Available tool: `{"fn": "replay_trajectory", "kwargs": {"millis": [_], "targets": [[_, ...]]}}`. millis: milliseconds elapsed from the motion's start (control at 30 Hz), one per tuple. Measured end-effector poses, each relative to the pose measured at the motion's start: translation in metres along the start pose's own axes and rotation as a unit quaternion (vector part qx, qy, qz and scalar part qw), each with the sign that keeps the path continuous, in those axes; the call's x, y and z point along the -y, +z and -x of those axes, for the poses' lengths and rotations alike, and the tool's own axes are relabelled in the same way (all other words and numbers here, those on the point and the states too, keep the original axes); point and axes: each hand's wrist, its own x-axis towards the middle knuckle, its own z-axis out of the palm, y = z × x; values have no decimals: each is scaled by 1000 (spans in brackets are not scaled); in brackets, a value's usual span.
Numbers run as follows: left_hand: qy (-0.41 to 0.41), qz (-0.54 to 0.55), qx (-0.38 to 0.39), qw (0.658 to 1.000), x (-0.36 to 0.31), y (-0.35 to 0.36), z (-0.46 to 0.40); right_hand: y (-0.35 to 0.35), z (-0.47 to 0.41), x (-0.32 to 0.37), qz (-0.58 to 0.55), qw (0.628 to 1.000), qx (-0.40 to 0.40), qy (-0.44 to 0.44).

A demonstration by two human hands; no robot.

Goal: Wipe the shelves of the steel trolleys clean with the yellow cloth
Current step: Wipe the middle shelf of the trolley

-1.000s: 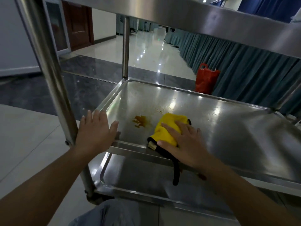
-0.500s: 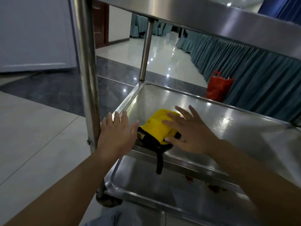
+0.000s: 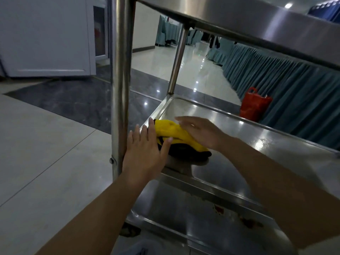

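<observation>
Kneeling at steel trolley (image 3: 121,85) on glossy tile floor (image 3: 46,144), teal skirting (image 3: 287,92) & red bag (image 3: 254,104) behind. Pressing yellow cloth (image 3: 171,130) w/ black underside flat onto middle shelf (image 3: 248,137), near-left corner, under right hand (image 3: 201,132), fingers straight. Resting left hand (image 3: 145,151) flat, fingers extended, on shelf rim. Showing reddish stains, blurry, on lower shelf (image 3: 184,214). Cutting off top shelf (image 3: 257,24).
</observation>
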Motion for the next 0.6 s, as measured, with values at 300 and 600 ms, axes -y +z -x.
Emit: {"fn": "replay_trajectory", "kwargs": {"millis": [300, 600], "targets": [[9, -32, -14, 999, -1, 4, -1, 45, -9, 0, 175, 953, 60, -241], [-16, -62, 50, 997, -5, -1, -2, 58, -44, 2, 193, 979, 8, 72]]}}
